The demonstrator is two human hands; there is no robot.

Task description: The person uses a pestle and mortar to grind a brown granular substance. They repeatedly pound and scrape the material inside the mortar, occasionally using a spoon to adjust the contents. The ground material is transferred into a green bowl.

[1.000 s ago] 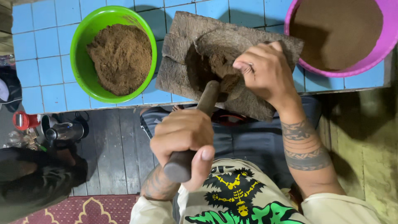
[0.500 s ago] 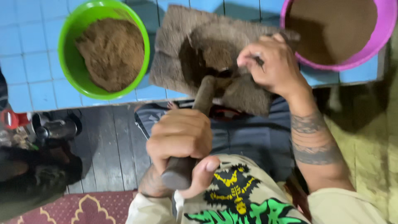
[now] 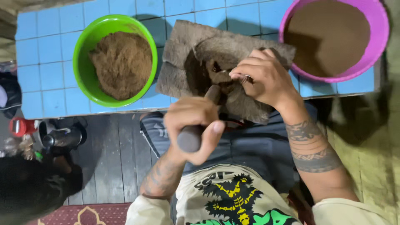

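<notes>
Left hand [image 3: 193,125] is clenched round a dark wooden pestle [image 3: 200,125], whose tip is pressed into brown clumps [image 3: 221,77] on a grey mat [image 3: 183,54]. Right hand [image 3: 264,79] is curled over those clumps — what its fingers pinch cannot be told. Flanking the mat on blue tiles [image 3: 46,62]: a green bowl [image 3: 81,71] of coarse fibre, a pink bowl [image 3: 377,46] — partly cut off — of fine powder.

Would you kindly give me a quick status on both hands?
Left hand gripping dark pestle. Right hand pinching brown material on grey stone slab. Green bowl and pink bowl alongside.
</notes>
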